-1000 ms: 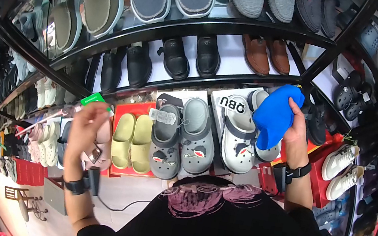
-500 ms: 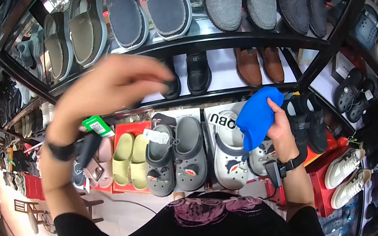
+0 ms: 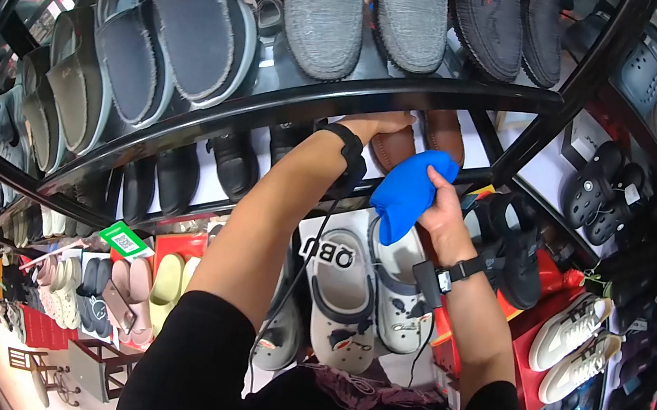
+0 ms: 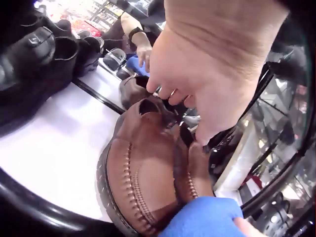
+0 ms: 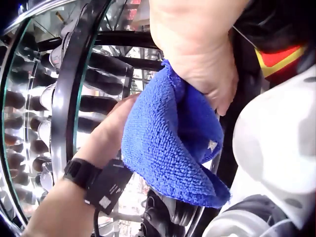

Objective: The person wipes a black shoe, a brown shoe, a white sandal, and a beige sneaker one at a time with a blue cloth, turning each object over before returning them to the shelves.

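My left hand [image 3: 388,121] reaches in under the upper shelf, at a pair of brown leather loafers. In the left wrist view its fingers curl over the opening of the brown loafer [image 4: 148,168], with the thumb against the rim. Bold stitching runs along that shoe's upper. My right hand [image 3: 442,211] grips a blue terry cloth [image 5: 153,133], bunched and hanging from between thumb and fingers. In the head view the cloth overlaps the front of the loafers, and part of the left hand is hidden by the shelf edge.
A black curved shelf edge [image 3: 314,81] runs above the left wrist, bearing grey slip-ons [image 3: 323,13]. Black shoes [image 3: 231,163] stand left of the loafers. Below are white clogs [image 3: 342,303] and a green tag [image 3: 123,239]. White sneakers [image 3: 571,337] sit on a red box at right.
The left hand has swung up and right from beside the green tag to the brown loafers. The right hand, still holding the blue cloth, has shifted left towards them.
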A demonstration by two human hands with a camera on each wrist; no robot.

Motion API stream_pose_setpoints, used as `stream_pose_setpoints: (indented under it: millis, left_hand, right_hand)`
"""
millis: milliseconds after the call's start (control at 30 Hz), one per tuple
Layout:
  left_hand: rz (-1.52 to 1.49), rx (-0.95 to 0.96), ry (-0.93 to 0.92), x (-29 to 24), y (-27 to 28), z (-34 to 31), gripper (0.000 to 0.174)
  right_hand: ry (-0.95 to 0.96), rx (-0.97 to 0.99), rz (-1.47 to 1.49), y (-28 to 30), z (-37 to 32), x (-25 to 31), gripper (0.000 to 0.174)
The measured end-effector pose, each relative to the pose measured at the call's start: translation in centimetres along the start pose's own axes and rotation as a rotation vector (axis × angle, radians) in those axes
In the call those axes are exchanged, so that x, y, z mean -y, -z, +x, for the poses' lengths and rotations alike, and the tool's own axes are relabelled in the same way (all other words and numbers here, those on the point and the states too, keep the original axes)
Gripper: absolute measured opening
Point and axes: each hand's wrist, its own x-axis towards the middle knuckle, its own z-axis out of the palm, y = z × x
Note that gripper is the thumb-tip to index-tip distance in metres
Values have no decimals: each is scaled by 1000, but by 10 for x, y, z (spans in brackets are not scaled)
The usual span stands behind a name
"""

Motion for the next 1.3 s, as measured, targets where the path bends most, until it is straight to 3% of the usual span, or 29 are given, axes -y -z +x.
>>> stream_pose_setpoints:
  millis: [33, 67, 100, 167, 233, 367, 433, 467, 567, 700, 833, 967, 1033, 1167, 1300]
  left_hand:
    - [-2, -1, 0, 21, -22, 12, 43]
    - [57, -135, -16, 43, -46, 23, 42]
    - [117, -269, -32, 44, -49, 25, 41]
    - [161, -315, -47, 45, -52, 26, 41]
    - [22, -210, 69, 41, -43, 23, 41]
    - [-157, -47, 56, -3, 20, -21, 33]
    - [-402, 107, 103, -9, 44, -47, 38]
    - [-759, 220, 144, 1, 31, -59, 36]
    - [-984, 319, 68, -26, 56, -124, 13]
    - [-1131, 527, 64, -58, 83, -203, 8]
    - [-1146, 580, 41, -74, 109, -267, 8]
    - [-1021, 472, 40, -82, 136, -316, 9]
    - [-1007, 376, 59, -71, 138, -335, 9]
    - [-1021, 109, 231, -52, 143, -365, 9]
    - [-1129, -217, 274, -40, 144, -387, 9]
  right_hand:
    - [-15, 26, 5, 3, 3, 1, 45]
    - [-13, 25, 6, 4, 6, 3, 45]
    - [-30, 24, 12, 6, 8, 5, 45]
    - [-44, 19, 24, 4, 7, 8, 45]
    - [-14, 2, -6, -1, -4, 10, 44]
    - [-1, 103, -62, -8, -52, 14, 38]
    - [-66, 180, -120, -5, -91, 19, 37]
    - [-49, 171, -143, 3, -109, 21, 37]
    - [0, 146, -206, 18, -155, 23, 36]
    - [281, 93, -620, -17, -170, 15, 38]
    - [509, 171, -1032, -75, -155, -32, 39]
    - [760, 433, -1503, -108, -137, -95, 40]
    - [789, 578, -1658, -126, -155, -119, 42]
    - [589, 695, -1722, -131, -179, -152, 40]
    - [497, 741, -1723, -131, -205, -159, 40]
